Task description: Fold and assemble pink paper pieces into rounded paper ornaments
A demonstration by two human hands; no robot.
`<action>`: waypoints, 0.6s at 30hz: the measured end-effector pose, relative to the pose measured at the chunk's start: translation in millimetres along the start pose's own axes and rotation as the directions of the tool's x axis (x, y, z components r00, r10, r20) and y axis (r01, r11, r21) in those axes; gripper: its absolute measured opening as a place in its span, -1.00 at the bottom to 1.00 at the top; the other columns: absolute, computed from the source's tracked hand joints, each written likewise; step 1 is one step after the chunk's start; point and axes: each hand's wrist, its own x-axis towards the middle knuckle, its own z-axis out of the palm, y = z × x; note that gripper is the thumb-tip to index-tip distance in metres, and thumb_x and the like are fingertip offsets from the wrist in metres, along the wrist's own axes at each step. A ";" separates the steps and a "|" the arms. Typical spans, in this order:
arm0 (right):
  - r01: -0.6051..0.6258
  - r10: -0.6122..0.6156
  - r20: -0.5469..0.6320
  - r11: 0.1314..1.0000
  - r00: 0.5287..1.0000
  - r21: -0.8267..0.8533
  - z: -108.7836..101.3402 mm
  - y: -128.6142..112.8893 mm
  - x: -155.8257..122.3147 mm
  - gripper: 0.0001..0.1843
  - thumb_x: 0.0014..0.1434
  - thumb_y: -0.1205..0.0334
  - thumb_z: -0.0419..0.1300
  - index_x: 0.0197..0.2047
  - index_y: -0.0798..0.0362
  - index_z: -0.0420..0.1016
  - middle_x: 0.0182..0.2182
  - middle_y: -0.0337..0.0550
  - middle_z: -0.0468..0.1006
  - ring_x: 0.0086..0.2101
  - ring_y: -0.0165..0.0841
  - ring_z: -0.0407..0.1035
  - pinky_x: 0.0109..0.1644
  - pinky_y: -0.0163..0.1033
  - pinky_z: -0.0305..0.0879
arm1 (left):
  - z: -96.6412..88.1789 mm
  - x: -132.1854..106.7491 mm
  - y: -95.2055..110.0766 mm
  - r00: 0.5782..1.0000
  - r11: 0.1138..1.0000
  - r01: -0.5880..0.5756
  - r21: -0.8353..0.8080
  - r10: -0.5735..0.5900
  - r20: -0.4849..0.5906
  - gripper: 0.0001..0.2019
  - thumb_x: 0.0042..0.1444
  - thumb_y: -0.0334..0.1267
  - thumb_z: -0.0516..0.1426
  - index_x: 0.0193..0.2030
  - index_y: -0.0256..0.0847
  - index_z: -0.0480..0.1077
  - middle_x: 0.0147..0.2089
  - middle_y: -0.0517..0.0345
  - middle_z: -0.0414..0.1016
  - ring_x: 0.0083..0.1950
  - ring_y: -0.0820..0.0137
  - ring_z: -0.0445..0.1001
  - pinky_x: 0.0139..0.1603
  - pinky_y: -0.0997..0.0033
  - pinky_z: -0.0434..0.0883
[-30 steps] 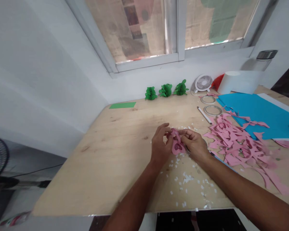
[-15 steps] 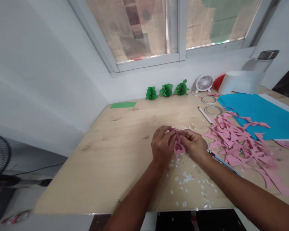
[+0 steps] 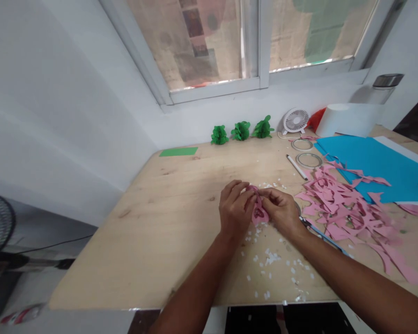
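Note:
Both my hands meet over the middle of the wooden table (image 3: 167,218). My left hand (image 3: 234,211) and my right hand (image 3: 280,209) pinch a small pink paper cut-out (image 3: 257,212) between their fingertips, holding it upright just above the tabletop. Fingers of both hands are closed on the pink paper. Small white paper bits (image 3: 270,257) lie scattered on the wood below my hands.
A heap of pink paper scraps (image 3: 344,208) lies to the right, over a blue sheet (image 3: 376,162). A white pen (image 3: 296,167) and two tape rings (image 3: 308,160) lie behind. Three green paper shapes (image 3: 241,131), a small fan (image 3: 295,120) and a green slip (image 3: 178,151) sit at the back.
My left hand's fingers have closed further over the pink cut-out and both hands have drawn slightly closer together. Nothing else has moved.

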 end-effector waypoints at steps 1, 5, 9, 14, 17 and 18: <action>-0.001 0.001 0.007 1.000 1.000 0.000 -0.6 1.5 0.2 -0.80 -0.03 0.20 0.24 -0.30 0.06 0.58 -0.41 -0.19 0.59 -0.42 -0.36 0.42 -0.32 -0.29 0.31 | -0.1 -0.1 0.0 1.000 1.000 -0.001 0.002 0.001 -0.003 -0.88 0.10 -0.37 0.11 -0.30 -0.20 0.49 -0.18 0.02 0.52 0.02 0.26 0.38 0.02 0.14 0.39; 0.022 -0.021 0.027 0.999 0.999 -0.034 -2.1 2.6 -0.1 -0.80 -0.01 0.20 0.23 -0.28 0.05 0.58 -0.41 -0.19 0.58 -0.42 -0.36 0.41 -0.32 -0.28 0.31 | -0.9 -0.1 0.4 1.000 1.000 -0.007 0.009 0.007 -0.001 -0.88 0.10 -0.38 0.10 -0.30 -0.21 0.48 -0.17 0.01 0.52 0.04 0.24 0.37 0.03 0.13 0.38; 0.059 -0.055 0.037 0.993 0.998 -0.104 -1.2 -5.1 -1.9 -0.81 0.01 0.21 0.21 -0.29 0.03 0.59 -0.41 -0.19 0.58 -0.40 -0.34 0.42 -0.31 -0.27 0.31 | -0.9 0.0 1.4 1.000 1.000 -0.017 0.012 0.017 -0.021 -0.88 0.07 -0.41 0.11 -0.31 -0.21 0.48 -0.18 0.03 0.53 0.04 0.24 0.37 0.02 0.13 0.39; 0.043 -0.040 0.048 0.997 0.998 -0.059 0.4 -7.7 -2.2 -0.79 -0.02 0.21 0.22 -0.28 0.03 0.60 -0.39 -0.19 0.60 -0.39 -0.34 0.44 -0.30 -0.28 0.32 | 0.3 0.1 2.0 0.999 0.999 0.018 -0.027 -0.019 -0.038 -0.86 0.04 -0.46 0.10 -0.32 -0.21 0.47 -0.20 0.05 0.53 0.03 0.25 0.37 0.02 0.14 0.39; -0.004 0.003 0.040 1.000 0.999 0.005 1.6 -6.8 -1.5 -0.78 -0.05 0.19 0.25 -0.29 0.04 0.59 -0.42 -0.19 0.61 -0.41 -0.34 0.45 -0.32 -0.27 0.34 | 0.7 1.2 2.0 0.996 0.993 0.081 -0.088 -0.084 -0.036 -0.85 0.03 -0.46 0.09 -0.34 -0.19 0.47 -0.22 0.06 0.53 0.00 0.27 0.39 0.01 0.14 0.39; -0.027 0.026 0.033 0.999 0.999 0.028 2.1 -6.9 -1.2 -0.78 -0.06 0.19 0.26 -0.30 0.04 0.59 -0.44 -0.20 0.60 -0.43 -0.35 0.44 -0.34 -0.28 0.34 | 0.8 1.7 2.1 0.994 0.989 0.100 -0.111 -0.105 -0.035 -0.86 0.02 -0.46 0.10 -0.35 -0.19 0.46 -0.23 0.07 0.53 -0.01 0.28 0.39 0.01 0.14 0.40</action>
